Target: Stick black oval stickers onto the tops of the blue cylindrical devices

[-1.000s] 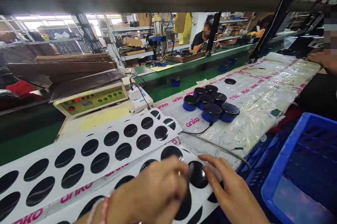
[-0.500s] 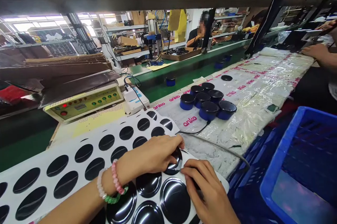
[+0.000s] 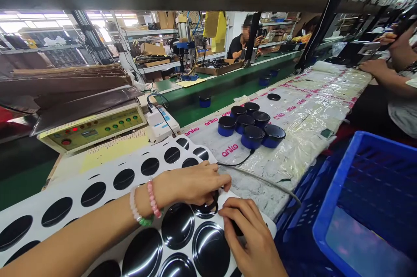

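White sheets with rows of glossy black discs (image 3: 211,248) lie in front of me. My left hand (image 3: 190,183), with bead bracelets at the wrist, reaches across them, its fingers curled down on a black disc (image 3: 205,212) near the sheet's right corner. Thumb and fingertips are partly hidden under the hand. Close beside it, my right hand (image 3: 249,229) rests on the sheet's right edge, fingers bent and fingertips against the same disc's rim. What lies under its palm is mostly hidden.
Several blue round pieces with black tops (image 3: 253,136) stand on the plastic-covered table (image 3: 312,116). A control box (image 3: 94,129) and a power strip (image 3: 161,123) are at the left. A blue crate (image 3: 339,186) stands right. People work farther back and at right.
My left hand has shifted slightly, its index finger now reaching farther out over the disc's far side. The whole view has moved a little; my right hand stays at the sheet's edge.
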{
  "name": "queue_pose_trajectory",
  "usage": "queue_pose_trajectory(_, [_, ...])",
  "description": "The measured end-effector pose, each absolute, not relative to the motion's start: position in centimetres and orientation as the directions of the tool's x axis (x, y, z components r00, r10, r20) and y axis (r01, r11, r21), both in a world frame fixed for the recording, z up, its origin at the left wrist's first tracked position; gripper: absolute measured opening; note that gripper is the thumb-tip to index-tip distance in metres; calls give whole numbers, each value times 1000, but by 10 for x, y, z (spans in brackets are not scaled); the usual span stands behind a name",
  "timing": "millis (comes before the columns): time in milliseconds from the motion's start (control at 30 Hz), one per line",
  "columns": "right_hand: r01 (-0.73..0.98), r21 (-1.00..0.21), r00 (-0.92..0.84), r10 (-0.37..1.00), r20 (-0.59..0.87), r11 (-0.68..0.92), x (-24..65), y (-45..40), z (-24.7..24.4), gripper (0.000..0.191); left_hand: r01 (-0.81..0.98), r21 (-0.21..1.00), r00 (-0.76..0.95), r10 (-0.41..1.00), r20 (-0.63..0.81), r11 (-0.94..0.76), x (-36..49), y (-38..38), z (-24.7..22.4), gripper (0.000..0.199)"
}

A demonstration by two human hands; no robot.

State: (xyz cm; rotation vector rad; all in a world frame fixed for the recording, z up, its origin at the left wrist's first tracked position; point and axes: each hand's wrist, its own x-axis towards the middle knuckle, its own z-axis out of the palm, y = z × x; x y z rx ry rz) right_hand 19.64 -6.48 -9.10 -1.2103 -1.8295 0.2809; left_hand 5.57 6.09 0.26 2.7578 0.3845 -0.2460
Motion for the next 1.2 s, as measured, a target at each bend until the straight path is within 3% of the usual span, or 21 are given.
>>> queue_pose_trajectory(133, [623,-607,-104,821,561,493,195,-64,-89,18,334,336,943,313,-117,-881,27,47,6,24])
queue_pose_trajectory(300, [610,-620,-101,824,557,493,195,-63,-90,17,418,568,818,566,105,-709,-27,16,14,26])
queue_pose_trajectory(467, [627,-599,-103,814,571,499,195,-62,-94,17,172,758,634,659,404,-630,-28,-7,15,15])
queue_pose_trajectory(533, [630,-593,-110,814,571,502,196,-63,-94,17,140,808,591,703,395,-572,-16,-10,11,19])
queue_pose_trajectory(600, [624,-604,-113,823,557,495,197,-63,-93,19,239,829,662,710,242,-506,-4,-13,6,21])
queue_pose_trajectory(700, [612,-620,-99,826,555,491,198,-63,-92,20,393,726,818,575,3,-564,11,-18,-5,49])
queue_pose_trajectory(767, [619,-613,-88,818,568,492,199,-63,-92,20,451,628,849,522,-82,-635,19,-19,-10,70])
queue_pose_trajectory(800, [627,-605,-87,815,572,491,199,-63,-92,20,487,573,843,527,-111,-659,22,-18,-11,72])
queue_pose_trajectory(900, [649,-583,-119,822,557,488,198,-63,-92,21,578,420,809,559,-182,-700,32,-12,-11,49])
queue_pose_trajectory(1067, [664,-557,-134,813,567,499,197,-63,-91,22,590,363,807,543,-234,-721,35,-12,-5,33])
queue_pose_trajectory(1200, [661,-554,-117,799,590,506,196,-64,-91,20,636,323,757,648,-85,-700,-3,-29,10,20])
